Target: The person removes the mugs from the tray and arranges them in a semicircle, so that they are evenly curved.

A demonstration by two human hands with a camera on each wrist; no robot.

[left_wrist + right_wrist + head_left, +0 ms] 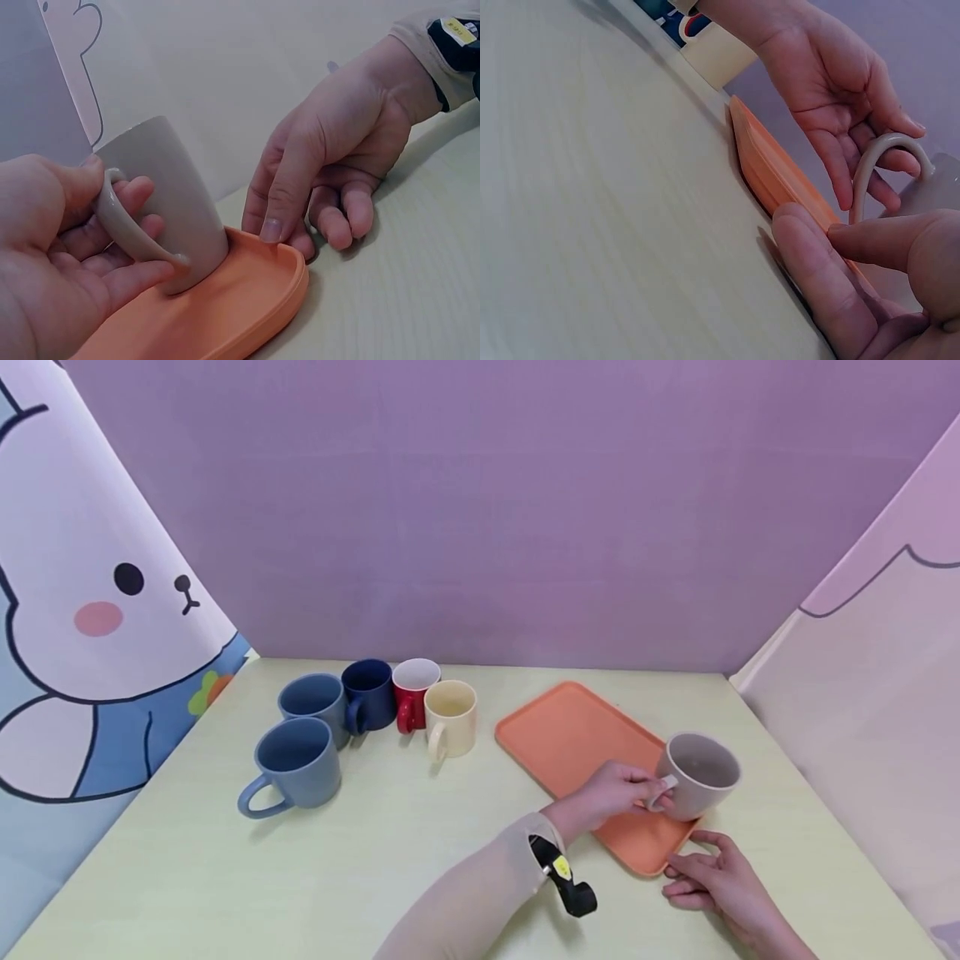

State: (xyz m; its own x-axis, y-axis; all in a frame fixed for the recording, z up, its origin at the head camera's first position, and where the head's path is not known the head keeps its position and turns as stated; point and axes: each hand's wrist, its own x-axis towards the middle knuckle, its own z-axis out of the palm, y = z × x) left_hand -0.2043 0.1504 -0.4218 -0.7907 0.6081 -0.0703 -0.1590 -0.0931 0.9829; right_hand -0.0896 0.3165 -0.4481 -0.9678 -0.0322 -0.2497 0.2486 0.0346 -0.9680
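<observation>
A light grey mug (699, 777) is at the near right end of the orange tray (558, 727). My left hand (611, 797) grips it by the handle, fingers through the loop, as the left wrist view shows closely. In that view the mug's base (187, 281) overlaps the tray just inside the raised rim. My right hand (720, 885) is low at the tray's near right corner. Its thumb (271, 229) lies on the rim with the fingers on the outer side, pinching the edge. The right wrist view also shows thumb and finger at the tray rim (780, 169).
To the left stand two grey-blue mugs (303, 768), a dark blue mug (371, 697), a red mug with a white inside (415, 681) and a cream mug (452, 718). A purple backdrop (480, 510) rises behind the pale table (225, 893). Printed cloths flank both sides.
</observation>
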